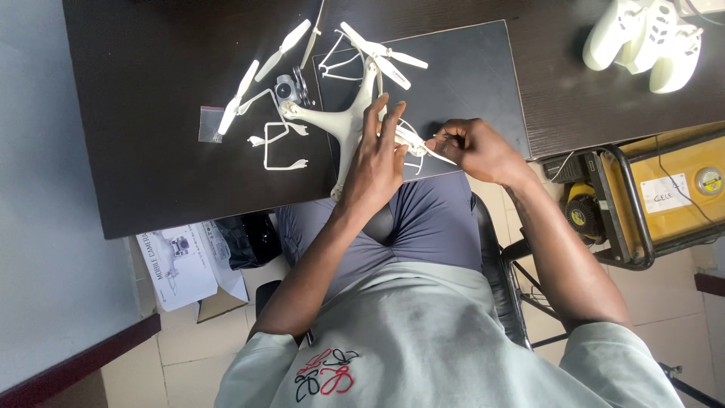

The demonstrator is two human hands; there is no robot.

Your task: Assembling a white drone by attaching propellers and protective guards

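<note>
Single view only: head-worn camera, looking steeply down over wearer's chest and lap. Dark tabletop (174, 151) fills upper frame, far edge cut off at top. Both forearms enter from bottom, reaching up-frame to tabletop near edge. Moderately close; lens wide, taking in tiled floor (189, 355) lower left and chair (506, 302) beneath wearer. No second view to share.

Loose propellers (260, 75) and guard frames (283, 143) crowd the desk (151, 181) left of the drone (340, 121)
</note>
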